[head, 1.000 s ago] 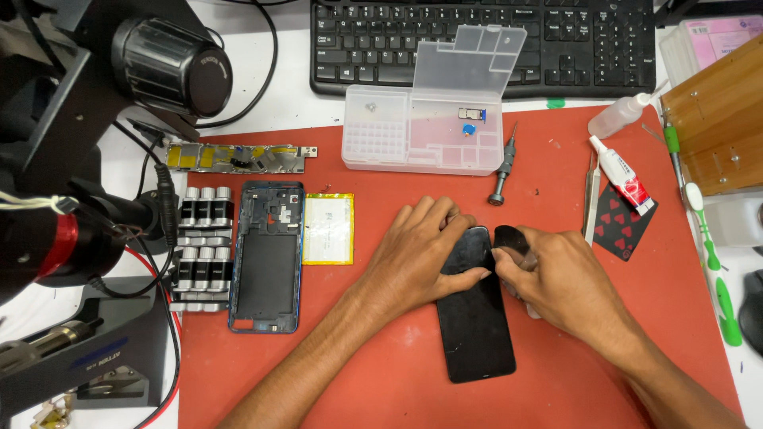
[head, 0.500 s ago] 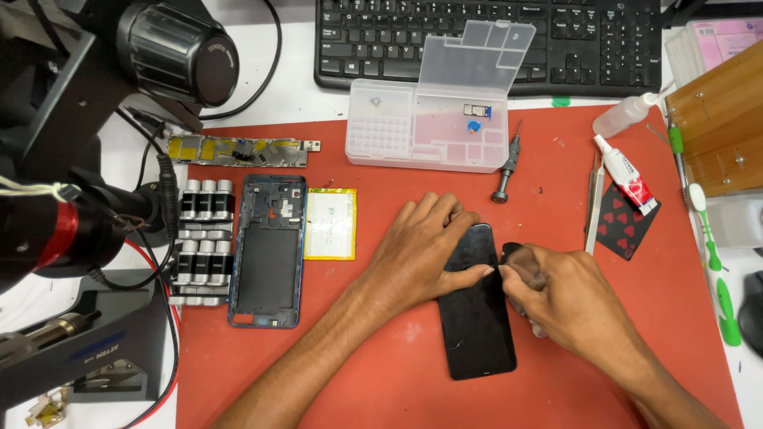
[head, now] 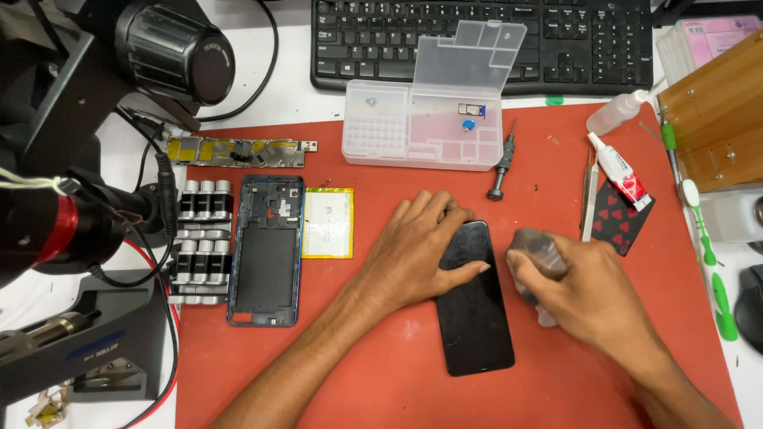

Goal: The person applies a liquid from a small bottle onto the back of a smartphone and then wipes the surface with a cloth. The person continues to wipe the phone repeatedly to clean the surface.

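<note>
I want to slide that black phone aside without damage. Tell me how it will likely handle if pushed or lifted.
The phone lies flat on the red mat, so it would probably slide rather than tip or roll. Its glossy face looks smooth, likely slippery to bare fingers. It looks thin and rigid, probably glass-fronted, so treat it as fragile. The left hand presses its top edge.

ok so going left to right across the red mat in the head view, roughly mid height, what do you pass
silver cylinder rack → blue phone frame → yellow-edged battery → left hand → black phone → right hand → green toothbrush
</note>
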